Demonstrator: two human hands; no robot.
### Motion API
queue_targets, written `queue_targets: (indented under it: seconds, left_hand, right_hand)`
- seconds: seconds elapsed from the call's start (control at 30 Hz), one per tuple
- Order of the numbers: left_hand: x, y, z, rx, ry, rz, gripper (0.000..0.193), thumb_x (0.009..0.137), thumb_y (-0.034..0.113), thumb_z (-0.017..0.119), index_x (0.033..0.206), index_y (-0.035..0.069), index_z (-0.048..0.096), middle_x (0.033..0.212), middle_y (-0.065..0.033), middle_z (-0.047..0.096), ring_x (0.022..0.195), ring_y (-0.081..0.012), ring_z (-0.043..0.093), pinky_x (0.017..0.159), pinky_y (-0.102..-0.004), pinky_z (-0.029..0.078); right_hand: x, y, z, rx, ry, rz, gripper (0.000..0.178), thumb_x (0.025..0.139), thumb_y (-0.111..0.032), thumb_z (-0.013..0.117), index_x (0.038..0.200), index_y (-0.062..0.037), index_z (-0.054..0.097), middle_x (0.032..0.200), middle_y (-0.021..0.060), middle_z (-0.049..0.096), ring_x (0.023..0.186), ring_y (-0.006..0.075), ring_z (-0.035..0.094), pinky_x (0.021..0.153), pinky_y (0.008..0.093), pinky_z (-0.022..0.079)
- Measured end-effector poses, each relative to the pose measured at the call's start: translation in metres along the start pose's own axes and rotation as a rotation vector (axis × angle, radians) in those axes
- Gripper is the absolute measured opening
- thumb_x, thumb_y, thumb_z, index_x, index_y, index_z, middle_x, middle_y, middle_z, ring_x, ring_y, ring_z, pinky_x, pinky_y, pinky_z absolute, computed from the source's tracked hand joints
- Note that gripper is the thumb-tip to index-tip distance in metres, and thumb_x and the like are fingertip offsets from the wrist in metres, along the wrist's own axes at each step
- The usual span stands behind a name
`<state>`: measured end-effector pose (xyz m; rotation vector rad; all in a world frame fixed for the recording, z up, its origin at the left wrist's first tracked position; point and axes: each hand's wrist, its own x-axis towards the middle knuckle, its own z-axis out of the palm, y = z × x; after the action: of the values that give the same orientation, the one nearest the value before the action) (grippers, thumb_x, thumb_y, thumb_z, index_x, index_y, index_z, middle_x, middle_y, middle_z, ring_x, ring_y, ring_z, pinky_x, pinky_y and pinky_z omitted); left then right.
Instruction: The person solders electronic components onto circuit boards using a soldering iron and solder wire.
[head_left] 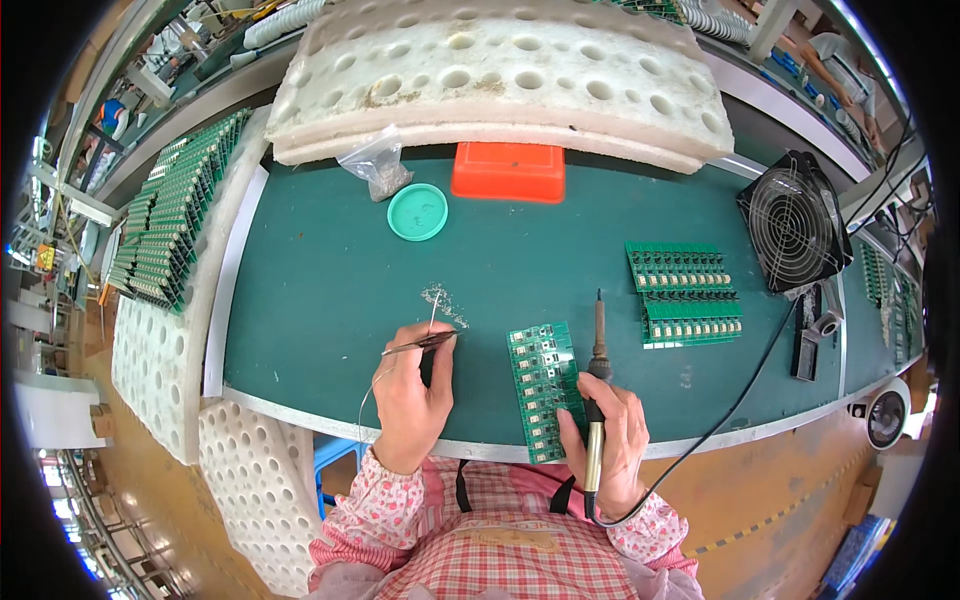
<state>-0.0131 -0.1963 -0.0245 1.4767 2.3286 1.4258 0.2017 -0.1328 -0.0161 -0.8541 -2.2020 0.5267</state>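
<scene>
Left grip [412,395] holds tweezers [405,347] and wire [363,403]; right grip [618,435] holds soldering iron [595,450].

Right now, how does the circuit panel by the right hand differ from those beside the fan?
Near panel lies alone; far panels lie grouped in two rows.
Near panel runs front to back; far panels run left to right.
Both are green, with pale components in rows.

The nearest circuit board [545,400] is green, the surface [330,270] darker green, the round lid [417,212] turquoise, the plastic tray [508,174] orange-red, the apron [520,568] red-and-white checked.
</scene>
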Motion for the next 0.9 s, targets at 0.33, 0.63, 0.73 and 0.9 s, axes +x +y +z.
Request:
queue_targets:
  seconds: [0.33, 0.63, 0.73, 0.9]
  left_hand:
    - [0.0019, 0.0013, 0.0009, 0.035, -0.009, -0.021, 0.018, 0.084, -0.005, 0.072, 0.099, 0.001, 0.066, 0.096, -0.0115, 0.070, 0.082, -0.0277, 0.068, 0.073, -0.0355, 0.053]
    - [0.0027, 0.0000, 0.0034, 0.051, 0.010, 0.026, 0.017, 0.083, -0.007, 0.073, 0.095, -0.001, 0.064, 0.098, -0.0114, 0.070, 0.082, -0.0279, 0.068, 0.072, -0.0354, 0.053]
    - [0.0026, -0.0016, 0.0051, 0.048, 0.016, 0.049, 0.016, 0.082, -0.008, 0.073, 0.091, -0.001, 0.062, 0.099, -0.0115, 0.071, 0.082, -0.0285, 0.067, 0.071, -0.0355, 0.053]
    - [0.0025, -0.0006, 0.0050, 0.044, 0.019, 0.050, 0.016, 0.082, -0.008, 0.073, 0.088, -0.001, 0.060, 0.100, -0.0115, 0.071, 0.081, -0.0287, 0.067, 0.070, -0.0358, 0.053]
  right_hand:
    - [-0.0018, 0.0027, -0.0006, 0.034, 0.026, -0.005, 0.055, 0.075, 0.000, 0.079, 0.126, 0.0006, 0.058, 0.100, 0.0160, 0.064, 0.081, 0.0295, 0.062, 0.071, 0.0396, 0.051]
    - [-0.0040, 0.0041, -0.0016, 0.044, 0.019, 0.002, 0.054, 0.076, -0.001, 0.079, 0.126, 0.0005, 0.058, 0.099, 0.0164, 0.064, 0.080, 0.0297, 0.062, 0.071, 0.0395, 0.052]
    - [-0.0046, 0.0046, -0.0017, 0.045, 0.014, 0.007, 0.054, 0.077, -0.001, 0.079, 0.126, 0.0005, 0.058, 0.099, 0.0166, 0.064, 0.080, 0.0298, 0.062, 0.071, 0.0396, 0.052]
    - [-0.0040, 0.0038, -0.0017, 0.047, 0.013, 0.004, 0.054, 0.077, -0.001, 0.079, 0.127, 0.0004, 0.058, 0.099, 0.0167, 0.065, 0.082, 0.0298, 0.063, 0.070, 0.0396, 0.052]
